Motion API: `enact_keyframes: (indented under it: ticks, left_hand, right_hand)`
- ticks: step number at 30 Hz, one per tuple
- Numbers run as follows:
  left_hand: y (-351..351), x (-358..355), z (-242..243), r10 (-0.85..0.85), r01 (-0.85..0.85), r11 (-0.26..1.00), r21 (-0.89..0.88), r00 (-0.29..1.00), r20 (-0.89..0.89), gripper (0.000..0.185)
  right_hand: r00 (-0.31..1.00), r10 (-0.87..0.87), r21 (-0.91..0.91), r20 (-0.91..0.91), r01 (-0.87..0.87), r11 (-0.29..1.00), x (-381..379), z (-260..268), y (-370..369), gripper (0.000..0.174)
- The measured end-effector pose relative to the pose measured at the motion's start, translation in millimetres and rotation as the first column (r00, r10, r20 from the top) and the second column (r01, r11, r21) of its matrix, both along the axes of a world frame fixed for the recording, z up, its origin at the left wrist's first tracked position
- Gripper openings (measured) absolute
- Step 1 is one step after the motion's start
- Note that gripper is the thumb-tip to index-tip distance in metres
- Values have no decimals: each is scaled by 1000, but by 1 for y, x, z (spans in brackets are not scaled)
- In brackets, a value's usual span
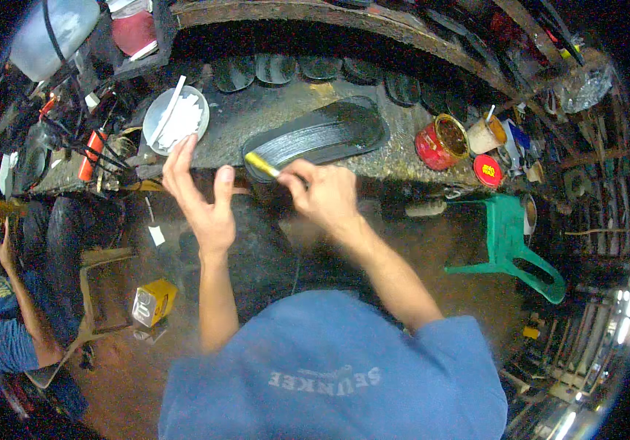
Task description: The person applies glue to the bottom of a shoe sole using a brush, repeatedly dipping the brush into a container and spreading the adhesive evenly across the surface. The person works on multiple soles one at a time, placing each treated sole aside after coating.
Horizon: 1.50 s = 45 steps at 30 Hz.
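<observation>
A black shoe-sole-shaped piece (348, 124) lies at a slant on the worn workbench (221, 118), its surface marked with glossy curved streaks. My right hand (323, 190) grips a small brush-like tool (261, 164) whose yellow end rests over the sole's near left part; the exact tool is blurred. My left hand (202, 203) is raised with thumb and fingers spread, holding nothing. Its fingertips overlap the near rim of a white bowl (148, 122), and I cannot tell whether they touch. White strips (183, 121) fill the bowl, one longer strip leaning across it.
Several black sole-like pieces (275, 70) line the bench's back. At right stand an open red can (430, 148), a round red lid (488, 170) and a stained cup (483, 137). An orange tube (92, 155) lies left. A green plastic chair (505, 231), yellow tin (164, 301) and seated person (9, 324) are nearby.
</observation>
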<state>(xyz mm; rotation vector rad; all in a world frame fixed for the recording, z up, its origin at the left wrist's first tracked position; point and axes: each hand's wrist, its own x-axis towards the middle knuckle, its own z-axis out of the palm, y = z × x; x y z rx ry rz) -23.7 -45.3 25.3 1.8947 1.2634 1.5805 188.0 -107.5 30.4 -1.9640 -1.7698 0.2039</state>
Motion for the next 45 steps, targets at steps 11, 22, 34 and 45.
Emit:
enact_keyframes:
  ticks: [11,22,34,45]
  left_hand:
    - [-14,-2,-56,-204,180,852,-491,979,4,39]
    - [8,-48,-43,33,136,830,-540,956,291,54]
    - [-10,-111,-76,85,109,792,-601,954,286,50]
    - [-20,-93,-63,-100,174,846,-505,980,171,40]
  right_hand:
    - [959,-137,-218,-247,83,972,123,-5,-58,21]
    - [960,278,16,2,-278,960,10,-9,-25,11]
    - [990,73,77,-120,-64,995,-28,3,-4,11]
    - [838,-427,200,341,379,903,103,-13,16,14]
